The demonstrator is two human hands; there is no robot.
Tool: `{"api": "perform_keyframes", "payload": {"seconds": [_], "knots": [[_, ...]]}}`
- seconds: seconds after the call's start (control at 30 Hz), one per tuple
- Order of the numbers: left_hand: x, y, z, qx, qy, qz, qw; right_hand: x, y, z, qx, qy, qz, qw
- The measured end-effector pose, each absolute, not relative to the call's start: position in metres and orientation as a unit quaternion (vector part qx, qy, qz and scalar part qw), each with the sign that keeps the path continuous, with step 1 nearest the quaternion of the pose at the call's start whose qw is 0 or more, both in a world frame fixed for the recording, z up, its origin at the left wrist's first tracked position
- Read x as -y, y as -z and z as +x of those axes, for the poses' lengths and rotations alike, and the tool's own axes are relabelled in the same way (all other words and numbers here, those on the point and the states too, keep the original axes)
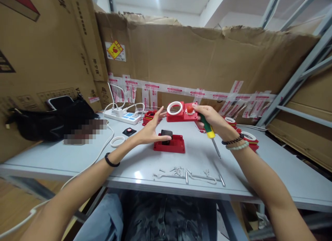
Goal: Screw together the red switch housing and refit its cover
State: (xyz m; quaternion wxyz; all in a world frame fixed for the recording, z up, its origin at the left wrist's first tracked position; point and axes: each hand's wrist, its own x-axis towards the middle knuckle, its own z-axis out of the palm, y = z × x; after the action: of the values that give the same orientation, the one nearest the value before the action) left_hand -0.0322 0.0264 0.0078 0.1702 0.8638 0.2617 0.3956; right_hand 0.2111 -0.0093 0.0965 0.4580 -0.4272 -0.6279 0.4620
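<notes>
In our right hand (207,117) we grasp a red cover (183,111) by its right end, lifted clear of the tabletop (142,166); a white ring (175,103) sits on the cover's left half, and an orange-red button (190,110) stands on its right half, near our thumb; the same hand also holds a screwdriver (208,130) with a green and yellow handle, its shaft slanting down to the right.

Our left hand (152,131) is released, its fingers spread and the thumb held apart; the fingertips are just beside the cover's left edge, though we cannot tell whether they touch it; the thumb crosses in front of a black block (166,133), which sits in a red base (175,147) resting on the tabletop; contact there is unclear to us too.

Nearer to us lie loose screws (178,171) and metal rods (186,177); left of the base we have a loose white hoop (112,144) and a black square piece (129,131); behind them is a white power strip (124,117).
</notes>
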Motion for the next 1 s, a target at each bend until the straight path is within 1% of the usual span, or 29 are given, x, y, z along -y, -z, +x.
{"api": "perform_keyframes", "payload": {"seconds": [0.17,0.37,0.5,0.57,0.63,0.67,0.73,0.83,0.9,1.0], "knots": [[-0.028,-0.004,-0.035,-0.263,-0.264,0.912,0.172,0.014,-0.1,0.224,0.604,-0.458,-0.439,0.482],[-0.031,-0.001,-0.032,-0.259,-0.301,0.903,0.165,0.017,-0.088,0.238,0.607,-0.46,-0.426,0.489],[-0.03,-0.013,-0.037,-0.279,-0.324,0.89,0.16,0.018,-0.086,0.243,0.607,-0.454,-0.425,0.495],[-0.035,-0.021,-0.048,-0.31,-0.342,0.877,0.133,0.019,-0.086,0.242,0.606,-0.454,-0.422,0.499],[-0.044,-0.026,-0.066,-0.363,-0.335,0.865,0.084,0.018,-0.085,0.242,0.603,-0.456,-0.42,0.502],[-0.05,-0.028,-0.077,-0.395,-0.317,0.86,0.06,0.018,-0.085,0.241,0.601,-0.457,-0.421,0.503],[-0.062,-0.027,-0.099,-0.466,-0.237,0.852,0.027,0.018,-0.083,0.24,0.599,-0.455,-0.424,0.505],[-0.074,-0.021,-0.124,-0.545,-0.092,0.833,0.02,0.017,-0.082,0.24,0.601,-0.448,-0.427,0.505],[-0.077,-0.017,-0.131,-0.551,-0.055,0.832,0.021,0.017,-0.082,0.239,0.605,-0.446,-0.425,0.504],[-0.077,-0.013,-0.133,-0.545,-0.041,0.837,0.023,0.017,-0.082,0.239,0.609,-0.448,-0.421,0.501]]}}
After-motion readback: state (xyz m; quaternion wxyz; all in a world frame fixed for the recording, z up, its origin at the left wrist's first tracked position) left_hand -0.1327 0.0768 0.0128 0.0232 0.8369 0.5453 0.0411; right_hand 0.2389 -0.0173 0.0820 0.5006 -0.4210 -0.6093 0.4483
